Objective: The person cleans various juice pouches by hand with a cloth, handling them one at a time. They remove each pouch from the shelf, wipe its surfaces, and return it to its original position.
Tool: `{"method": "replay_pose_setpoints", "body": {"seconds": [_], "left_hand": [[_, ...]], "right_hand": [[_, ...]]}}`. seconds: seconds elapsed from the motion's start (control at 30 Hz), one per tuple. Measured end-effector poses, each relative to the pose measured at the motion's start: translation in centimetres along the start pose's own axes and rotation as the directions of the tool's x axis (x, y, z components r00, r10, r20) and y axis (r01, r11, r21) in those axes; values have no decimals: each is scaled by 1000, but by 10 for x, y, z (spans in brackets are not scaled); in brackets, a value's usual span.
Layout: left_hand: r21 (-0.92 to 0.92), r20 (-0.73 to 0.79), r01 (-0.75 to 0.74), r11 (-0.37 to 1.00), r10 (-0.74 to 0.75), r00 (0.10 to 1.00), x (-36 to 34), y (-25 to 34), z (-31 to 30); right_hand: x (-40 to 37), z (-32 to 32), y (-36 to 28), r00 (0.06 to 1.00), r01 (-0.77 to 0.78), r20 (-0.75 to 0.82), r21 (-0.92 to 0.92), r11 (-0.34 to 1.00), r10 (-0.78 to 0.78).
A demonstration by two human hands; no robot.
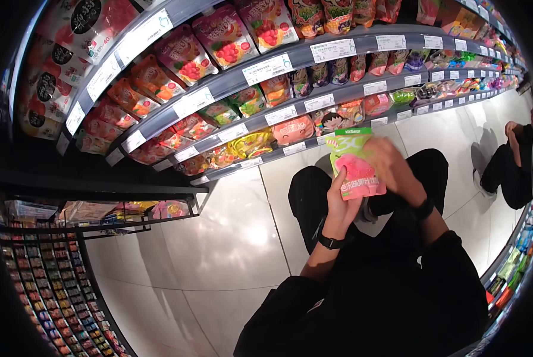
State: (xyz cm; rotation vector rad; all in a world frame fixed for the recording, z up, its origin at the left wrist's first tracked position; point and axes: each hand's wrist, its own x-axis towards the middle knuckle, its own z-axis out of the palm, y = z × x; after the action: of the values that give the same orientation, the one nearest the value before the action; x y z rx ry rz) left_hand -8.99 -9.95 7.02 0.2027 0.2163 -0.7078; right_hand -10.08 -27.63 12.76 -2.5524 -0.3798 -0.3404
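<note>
Now my left hand (pixel 342 205) clamps the snack pouch's (pixel 354 163) lower edge, fingers closed; my blurred right hand (pixel 393 165) curls round its right edge.

Grey metal shelves (pixel 338 89) sweep in tiers from the upper left of the frame to the upper right, their front edges lined with white price tags (pixel 267 68) and their boards packed with bright snack bags (pixel 225 35). Below them the floor (pixel 219 279) is laid with large, pale, glossy tiles, and a soft patch of reflected light (pixel 257 235) glows near the centre. At the lower left a dark rack (pixel 46 285) holds rows of small packets. More stocked shelving (pixel 510 268) runs along the lower right edge.
</note>
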Motion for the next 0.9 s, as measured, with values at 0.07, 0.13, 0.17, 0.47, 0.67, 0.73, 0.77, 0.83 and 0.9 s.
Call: {"method": "replay_pose_setpoints", "body": {"seconds": [0.07, 0.13, 0.17, 0.47, 0.67, 0.73, 0.77, 0.83, 0.9], "left_hand": [[-153, 100, 47, 987, -31, 995, -4, 3, 0], [-137, 94, 44, 990, -31, 995, 0, 7, 1], [-119, 76, 59, 991, -50, 996, -2, 6, -1], [753, 60, -272, 599, 349, 935, 24, -19, -25], [307, 37, 133, 942, -152, 988, 3, -6, -28], [268, 53, 106, 958, -125, 991, 1, -2, -24], [267, 53, 106, 958, -124, 991, 1, -3, -22], [128, 245, 93, 987, -123, 962, 4, -4, -20], [112, 141, 105, 988, -121, 983, 5, 0, -18]], "right_hand": [[-9, 1, 34, 926, -297, -181, 186, 937, 330], [-17, 12, 32, 778, -493, -140, 468, 733, 613], [-19, 12, 15, 754, -496, 16, 669, 554, 656], [-37, 21, -30, 843, -315, -107, 696, 645, 528], [-8, 11, -47, 987, -28, -142, 282, 959, 70], [9, 9, -29, 982, -91, -145, 178, 980, 118], [18, 10, -20, 982, -91, -145, 178, 980, 117], [35, 13, -10, 937, -190, -246, 245, 951, 250], [36, 11, -21, 960, -158, -201, 176, 972, 193]]}}
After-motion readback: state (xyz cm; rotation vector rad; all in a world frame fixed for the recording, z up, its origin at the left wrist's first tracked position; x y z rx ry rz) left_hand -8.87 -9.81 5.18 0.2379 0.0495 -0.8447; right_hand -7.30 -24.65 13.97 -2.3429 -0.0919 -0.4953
